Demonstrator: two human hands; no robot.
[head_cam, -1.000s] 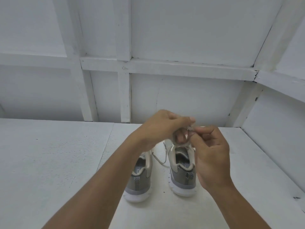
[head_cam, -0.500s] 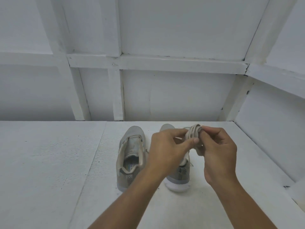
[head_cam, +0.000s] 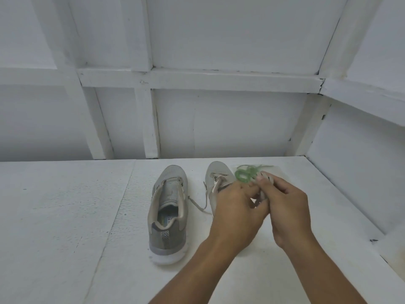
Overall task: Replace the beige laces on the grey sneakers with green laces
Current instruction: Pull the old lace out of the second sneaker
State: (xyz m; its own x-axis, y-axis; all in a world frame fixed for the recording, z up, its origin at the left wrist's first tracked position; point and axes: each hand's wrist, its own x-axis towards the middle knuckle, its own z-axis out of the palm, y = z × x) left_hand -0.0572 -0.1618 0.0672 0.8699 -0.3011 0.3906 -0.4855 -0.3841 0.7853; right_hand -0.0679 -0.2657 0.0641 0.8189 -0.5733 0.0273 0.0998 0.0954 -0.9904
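Two grey sneakers stand on the white table, toes pointing away from me. The left sneaker (head_cam: 168,213) has no lace in its eyelets. The right sneaker (head_cam: 217,178) is half hidden behind my left hand (head_cam: 236,213); a loose beige lace end (head_cam: 198,206) trails from it between the shoes. My right hand (head_cam: 287,207) and my left hand together pinch a bunched beige lace (head_cam: 264,189) just right of that shoe. A heap of green laces (head_cam: 246,173) lies on the table right behind my fingertips.
The white table (head_cam: 65,216) ends at a white panelled wall (head_cam: 219,123) behind the shoes. A side wall (head_cam: 359,172) closes the right side, with a small dark mark (head_cam: 373,240) near the table's right edge.
Both hands have lowered with the bundled beige lace and moved slightly right. The view has tilted, so both sneakers and the green laces now show.
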